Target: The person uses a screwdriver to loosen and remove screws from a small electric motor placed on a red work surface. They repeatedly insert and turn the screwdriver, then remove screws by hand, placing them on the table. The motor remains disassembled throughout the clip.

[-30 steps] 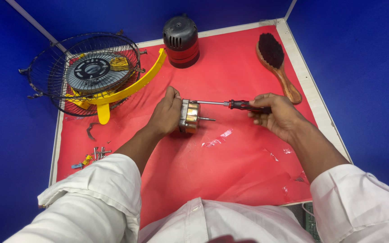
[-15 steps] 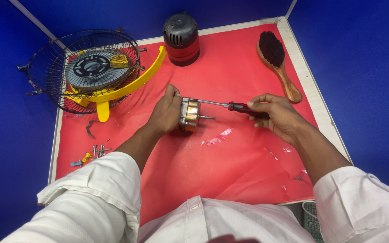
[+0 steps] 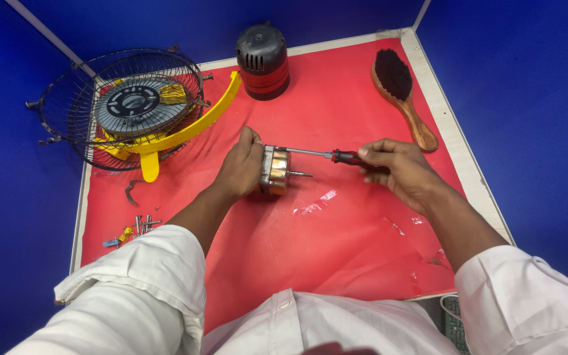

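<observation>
A small metal fan motor [image 3: 275, 170] with a shaft pointing right lies on its side on the red mat [image 3: 310, 263]. My left hand [image 3: 239, 167] grips its left end and holds it still. My right hand [image 3: 399, 169] holds a screwdriver [image 3: 336, 156] by its red and black handle, the thin shaft level and its tip against the motor's upper right face.
A wire fan guard [image 3: 123, 108] with a yellow bracket lies at the back left. A black and red motor cover [image 3: 263, 60] stands at the back centre, a wooden brush [image 3: 402, 95] at the back right. Loose screws [image 3: 141, 225] lie near the mat's left edge.
Both hands and the motor stay almost where they were. My right hand has shifted only slightly on the screwdriver handle.
</observation>
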